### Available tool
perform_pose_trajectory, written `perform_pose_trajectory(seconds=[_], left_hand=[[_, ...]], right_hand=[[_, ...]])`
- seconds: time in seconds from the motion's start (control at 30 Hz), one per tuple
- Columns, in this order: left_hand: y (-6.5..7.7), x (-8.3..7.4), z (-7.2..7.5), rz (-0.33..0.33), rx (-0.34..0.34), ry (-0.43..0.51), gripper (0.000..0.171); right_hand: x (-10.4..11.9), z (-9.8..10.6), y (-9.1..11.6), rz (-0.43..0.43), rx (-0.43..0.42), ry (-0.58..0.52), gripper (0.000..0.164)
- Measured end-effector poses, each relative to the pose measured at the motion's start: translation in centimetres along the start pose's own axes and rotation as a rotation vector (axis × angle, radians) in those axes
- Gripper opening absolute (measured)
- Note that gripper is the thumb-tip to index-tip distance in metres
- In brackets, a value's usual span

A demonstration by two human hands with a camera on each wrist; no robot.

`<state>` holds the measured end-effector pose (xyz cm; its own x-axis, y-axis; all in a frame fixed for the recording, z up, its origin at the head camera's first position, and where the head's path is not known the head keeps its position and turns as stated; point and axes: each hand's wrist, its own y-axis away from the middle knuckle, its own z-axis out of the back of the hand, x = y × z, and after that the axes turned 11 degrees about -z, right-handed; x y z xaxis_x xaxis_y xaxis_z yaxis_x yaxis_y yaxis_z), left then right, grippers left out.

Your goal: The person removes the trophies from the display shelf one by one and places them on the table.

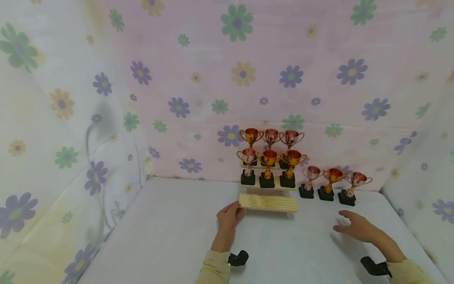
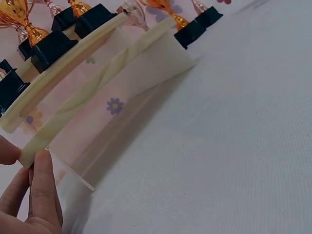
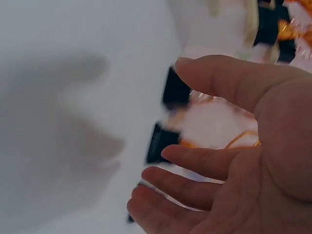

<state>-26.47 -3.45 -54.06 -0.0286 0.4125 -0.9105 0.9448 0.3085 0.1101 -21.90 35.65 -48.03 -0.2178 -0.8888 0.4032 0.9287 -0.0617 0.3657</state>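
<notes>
A pale wooden tiered stand (image 1: 267, 202) stands at the back of the table, its lowest step bare. My left hand (image 1: 228, 217) pinches the left end of that step; in the left wrist view the thumb lies on one side of the board (image 2: 92, 92) and fingers (image 2: 43, 183) on the other. Three small trophies (image 1: 268, 159) with black bases fill the middle step, and three more (image 1: 271, 137) stand on the top step behind. My right hand (image 1: 358, 227) hovers over the table with fingers spread, holding nothing, in front of three trophies (image 1: 332, 180) right of the stand.
White cloth (image 1: 170, 228) covers the table. A flower-printed sheet (image 1: 198, 71) hangs close behind the stand, and similar sheets (image 1: 64, 138) close in the left and right sides. Black wrist bands (image 1: 238, 258) sit on both forearms.
</notes>
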Motion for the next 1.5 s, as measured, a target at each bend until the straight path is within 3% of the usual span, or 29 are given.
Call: perform_pose_trajectory(seconds=[0.17,0.27,0.37,0.53,0.8,1.03,1.3,1.5], left_hand=[[-0.1,0.0,-0.1,0.009,-0.009,-0.022,0.031],[-0.2,-0.2,-0.1,0.006,-0.016,-0.034,0.029],[-0.3,-0.4,-0.3,-0.004,-0.020,-0.050,0.029],[-0.5,-0.5,-0.5,-0.006,-0.019,-0.061,0.030],[-0.4,-0.5,-0.3,-0.012,0.010,-0.080,0.031],[-0.5,-0.4,-0.1,-0.021,0.024,-0.106,0.030],[-0.3,-0.3,0.3,-0.023,0.031,-0.061,0.027],[-0.1,-0.5,0.2,0.000,0.014,-0.067,0.031]], right_hand=[[4.5,0.2,1.2,0.153,-0.090,-0.016,0.073],[7.4,0.5,1.6,0.219,-0.170,-0.082,0.077],[9.8,1.0,1.1,0.286,-0.270,-0.204,0.078],[12.4,1.7,-1.6,0.372,-0.412,-0.445,0.085],[14.4,1.7,-4.3,0.427,-0.489,-0.730,0.090],[15.6,1.8,-4.8,0.438,-0.506,-0.801,0.083],[16.5,1.6,-5.4,0.465,-0.545,-0.868,0.071],[17.5,1.8,-3.9,0.476,-0.587,-0.884,0.058]])
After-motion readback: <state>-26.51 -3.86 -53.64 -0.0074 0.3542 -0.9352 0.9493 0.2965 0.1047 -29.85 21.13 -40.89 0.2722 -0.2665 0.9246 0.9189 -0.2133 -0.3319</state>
